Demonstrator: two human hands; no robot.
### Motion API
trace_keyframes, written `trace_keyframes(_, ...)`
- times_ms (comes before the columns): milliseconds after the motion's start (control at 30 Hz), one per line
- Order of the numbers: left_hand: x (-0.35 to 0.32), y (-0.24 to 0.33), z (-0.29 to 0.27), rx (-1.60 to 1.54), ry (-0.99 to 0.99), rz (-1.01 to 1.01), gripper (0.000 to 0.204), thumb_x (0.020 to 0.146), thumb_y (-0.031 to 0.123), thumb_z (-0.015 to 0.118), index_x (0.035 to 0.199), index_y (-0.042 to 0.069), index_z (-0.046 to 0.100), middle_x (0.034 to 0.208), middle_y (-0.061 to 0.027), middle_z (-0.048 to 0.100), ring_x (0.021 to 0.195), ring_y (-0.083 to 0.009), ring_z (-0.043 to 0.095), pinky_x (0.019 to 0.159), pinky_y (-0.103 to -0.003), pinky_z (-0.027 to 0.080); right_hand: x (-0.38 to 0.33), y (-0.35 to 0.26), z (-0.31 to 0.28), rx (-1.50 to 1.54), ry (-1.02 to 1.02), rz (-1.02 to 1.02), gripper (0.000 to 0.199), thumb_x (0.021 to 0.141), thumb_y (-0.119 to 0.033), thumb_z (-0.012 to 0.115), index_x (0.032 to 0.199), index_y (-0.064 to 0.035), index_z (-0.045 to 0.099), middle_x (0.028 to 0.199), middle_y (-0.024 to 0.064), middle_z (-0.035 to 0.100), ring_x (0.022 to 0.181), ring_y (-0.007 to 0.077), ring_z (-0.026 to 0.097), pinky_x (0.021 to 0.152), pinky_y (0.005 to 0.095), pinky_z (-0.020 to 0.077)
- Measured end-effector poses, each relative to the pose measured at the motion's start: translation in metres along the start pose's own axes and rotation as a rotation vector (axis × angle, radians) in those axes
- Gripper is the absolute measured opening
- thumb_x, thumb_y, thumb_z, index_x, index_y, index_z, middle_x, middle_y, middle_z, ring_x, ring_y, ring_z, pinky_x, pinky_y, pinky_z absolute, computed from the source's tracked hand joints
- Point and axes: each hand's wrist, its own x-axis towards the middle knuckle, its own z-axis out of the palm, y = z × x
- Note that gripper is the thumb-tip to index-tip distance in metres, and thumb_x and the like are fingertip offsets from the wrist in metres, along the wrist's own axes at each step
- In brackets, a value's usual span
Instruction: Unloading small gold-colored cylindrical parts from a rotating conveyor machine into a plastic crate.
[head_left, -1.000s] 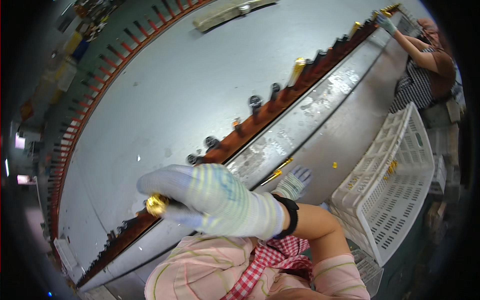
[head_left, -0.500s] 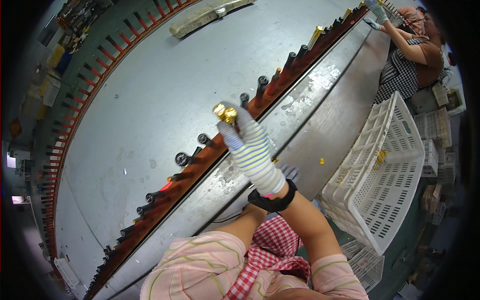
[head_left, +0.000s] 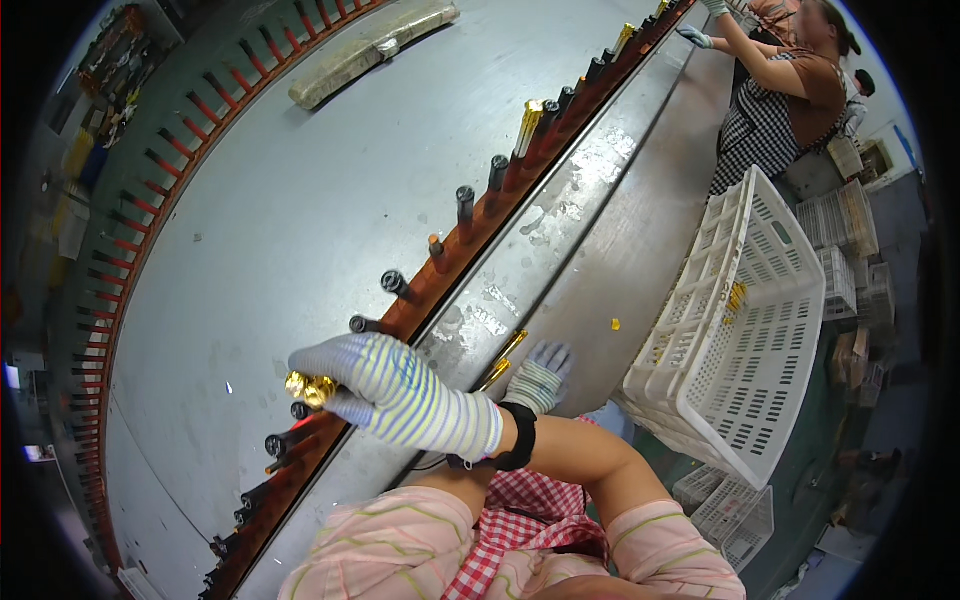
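My right hand, in a striped knit glove with a black band at the wrist, reaches across my left arm to the line of pegs. Its thumb and fingers are closed around shiny gold tubes, whose round ends point away from me. A short black-tipped peg stands just under them. My left hand, gloved too, rests on the metal table below the right wrist with its fingers stretched out. Beside it are slim gold pieces near the table's seam; part of them is hidden by the right arm.
A curved rail carries red and black pegs, one bearing a gold tube. A white crate stands at right, gold bits inside. A small gold scrap lies on the table. A long wrapped bar lies behind; a co-worker stands far right.
My right hand has swung left and down along the pegs, still gripping the gold tubes. My left hand shows more fully now. The pegs have shifted toward the lower left; the view has moved too.
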Motion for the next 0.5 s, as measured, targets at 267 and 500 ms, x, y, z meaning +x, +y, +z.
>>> trace_keyframes(267,-0.002,0.003,0.000,0.000,0.027,-0.026,0.049,0.075,0.029,0.061,0.115,0.002,0.055,0.127,-0.0181,0.048,0.122,-0.0331,0.042,0.106,-0.050,0.028,-0.009,-0.026,0.025,0.129,-0.248,0.023,0.025,0.082,-0.009,0.059,0.105,-0.0022,0.053,0.086,0.0186,0.059,0.084,0.0385,0.058,0.074,0.0427,0.0467)
trace_keyframes(500,-0.001,0.003,0.000,-0.025,0.043,-0.012,0.049,0.075,0.029,0.061,0.115,0.002,0.056,0.127,-0.0180,0.048,0.121,-0.0331,0.042,0.106,-0.050,0.028,0.005,-0.015,0.103,0.124,-0.473,0.104,0.020,0.078,-0.012,0.062,0.095,-0.0020,0.058,0.085,0.0193,0.060,0.082,0.0381,0.060,0.072,0.0443,0.0477)
